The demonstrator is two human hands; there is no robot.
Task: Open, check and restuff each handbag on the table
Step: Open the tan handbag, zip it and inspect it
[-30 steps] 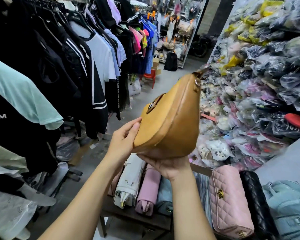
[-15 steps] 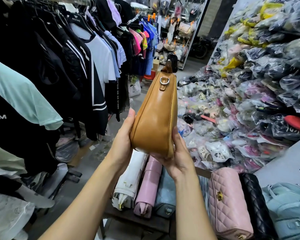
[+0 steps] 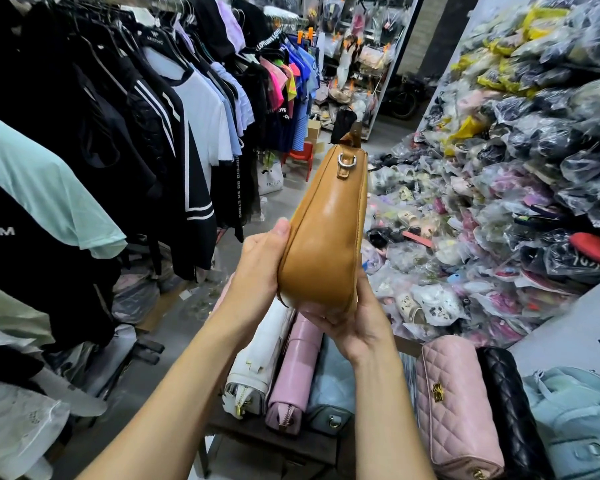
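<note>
A tan leather handbag is held up in front of me, its rounded bottom edge facing the camera and its silver strap ring at the top. My left hand presses flat against its left side. My right hand cups its lower right end from beneath. Below, on a low dark table, lie a white handbag, a pink handbag, a grey-blue handbag, a pink quilted handbag, a black quilted handbag and a pale blue handbag.
A rack of hanging clothes fills the left side. A heap of plastic-wrapped goods slopes up on the right. A grey floor aisle runs between them toward a red stool and far shelves.
The tan handbag has turned from its broad face to edge-on. My left hand now lies flatter on its side, and my right hand has shifted under its lower end.
</note>
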